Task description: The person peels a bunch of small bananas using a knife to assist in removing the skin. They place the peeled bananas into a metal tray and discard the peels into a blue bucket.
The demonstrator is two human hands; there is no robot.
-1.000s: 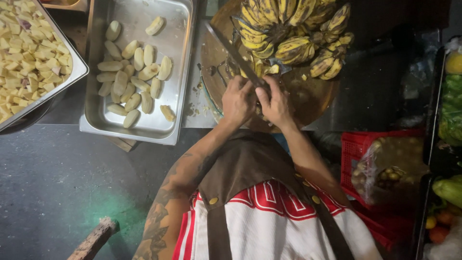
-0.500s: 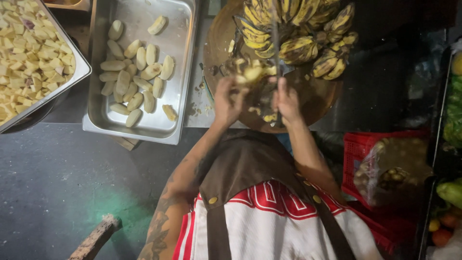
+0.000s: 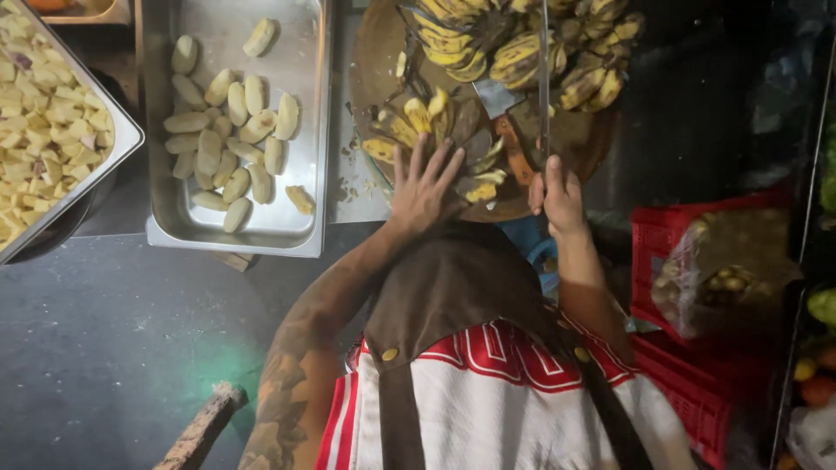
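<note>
My left hand [image 3: 427, 187] is spread wide, fingers fanned flat over the banana peels [image 3: 409, 122] on the round wooden board [image 3: 374, 43]. My right hand [image 3: 557, 196] is wrapped around the handle of a long knife [image 3: 544, 78], its blade standing up over the board. At the far side of the board lies a bunch of bananas [image 3: 522, 43]. To the left, a steel tray [image 3: 305, 130] holds peeled bananas [image 3: 231, 130]; further left a second tray [image 3: 122, 139] holds cut pieces. A red crate [image 3: 670, 235] sits on the right.
</note>
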